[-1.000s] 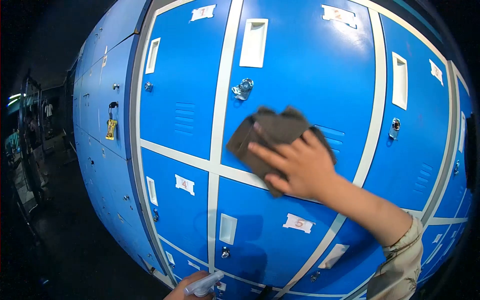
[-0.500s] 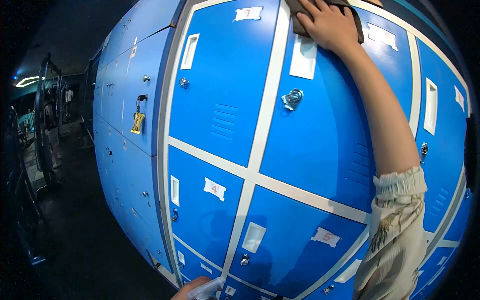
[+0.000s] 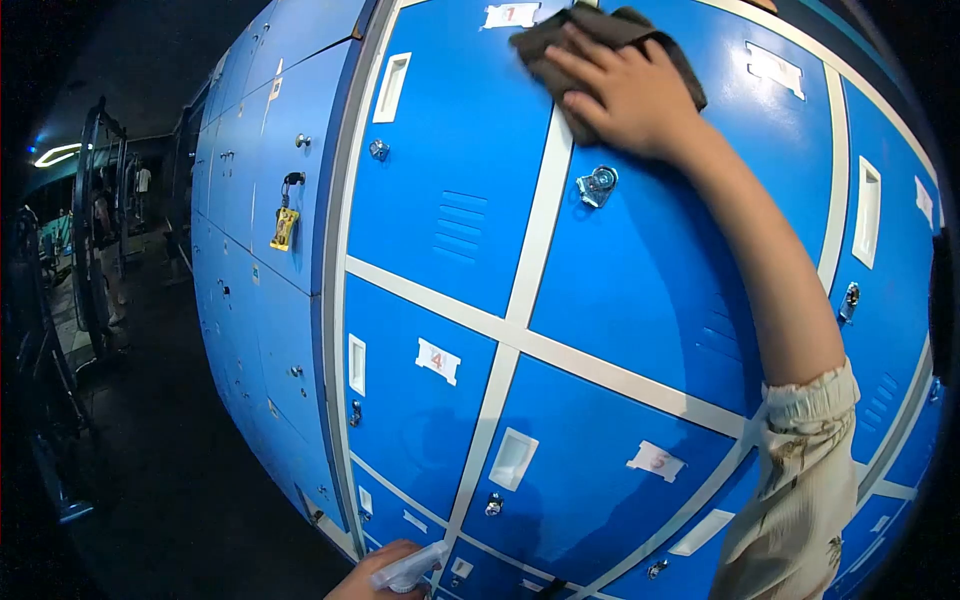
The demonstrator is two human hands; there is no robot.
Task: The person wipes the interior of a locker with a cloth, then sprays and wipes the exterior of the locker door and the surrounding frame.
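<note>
Spread over a dark cloth [image 3: 690, 85], my right hand [image 3: 635, 98] presses it against the upper part of the blue lockers [image 3: 620, 270]. The cloth lies across the white frame strip between the locker labelled 1 [image 3: 511, 15] and the one to its right. Just below the hand is a metal lock [image 3: 597, 186]. At the bottom edge, my left hand [image 3: 380, 578] is wrapped round a translucent white spray bottle top [image 3: 410, 568], in front of the lower lockers. The rest of the bottle is out of view.
Lighter blue lockers [image 3: 270, 330] stand at the left, one with a yellow key tag [image 3: 284, 229] hanging from its lock. A dark floor [image 3: 150, 430] and gym-like metal frames [image 3: 90, 230] lie beyond.
My right hand has moved the cloth left and down over the frame strip. My left hand has risen slightly with the spray top. The view has shifted slightly.
</note>
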